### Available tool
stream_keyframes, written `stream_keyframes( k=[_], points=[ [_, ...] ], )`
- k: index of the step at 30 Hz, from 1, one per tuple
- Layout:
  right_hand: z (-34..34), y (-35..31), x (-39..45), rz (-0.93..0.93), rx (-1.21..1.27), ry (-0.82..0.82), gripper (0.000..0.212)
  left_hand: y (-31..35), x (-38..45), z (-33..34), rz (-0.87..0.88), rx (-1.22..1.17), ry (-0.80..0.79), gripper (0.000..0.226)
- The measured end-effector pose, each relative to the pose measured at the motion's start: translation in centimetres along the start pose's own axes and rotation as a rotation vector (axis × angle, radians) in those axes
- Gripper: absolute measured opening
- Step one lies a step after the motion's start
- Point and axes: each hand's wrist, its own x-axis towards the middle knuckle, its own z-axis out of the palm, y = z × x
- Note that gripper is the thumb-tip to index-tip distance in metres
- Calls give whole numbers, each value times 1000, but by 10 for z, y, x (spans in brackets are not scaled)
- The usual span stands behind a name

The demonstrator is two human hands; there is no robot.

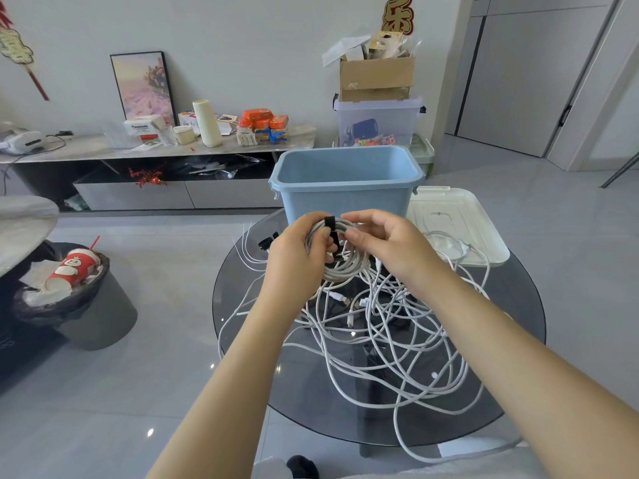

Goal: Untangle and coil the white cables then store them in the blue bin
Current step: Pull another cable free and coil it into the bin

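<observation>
Round glass table (511,385), centre to lower right of frame. Loose white cables (390,337) sprawl over most of its middle and right, one loop hanging past the near edge. The blue bin (345,188) stands at the far edge, its mouth open upward and unobstructed. A white lid (456,216) lies just right of the bin. Bare glass shows along the left rim and near right. Both hands (297,257) (390,243) hover before the bin's front wall.

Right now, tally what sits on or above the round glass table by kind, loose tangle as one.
Blue bin: 1
White lid: 1
Coiled cable with black strap, held by left hand and right hand: 1
Loose cable tangle: 1
Total: 4
</observation>
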Motion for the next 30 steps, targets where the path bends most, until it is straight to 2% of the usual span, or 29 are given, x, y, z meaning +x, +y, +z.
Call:
stream_keyframes(
  k=[5,9,13,20,23,27,30],
  points=[
    [1,3,-1,-52,70,64,17,1,2,1,49,112,2,22],
    [0,7,-1,-109,30,72,17,2,2,-1,-99,-4,-67,24],
    [-1,8,-1,-160,0,36,18,6,3,-1,-130,-55,-94,24],
    [-6,8,1,-263,-79,-69,28,2,6,-14,-277,-344,-234,21],
    [-10,7,1,-236,-89,-98,32,3,6,-14,-304,-349,-278,20],
    [-9,11,1,-227,-83,-39,20,1,8,-14,-302,-317,-311,21],
    [-10,11,1,-227,-80,-3,22,2,8,-13,-296,-343,-301,22]
  ],
)
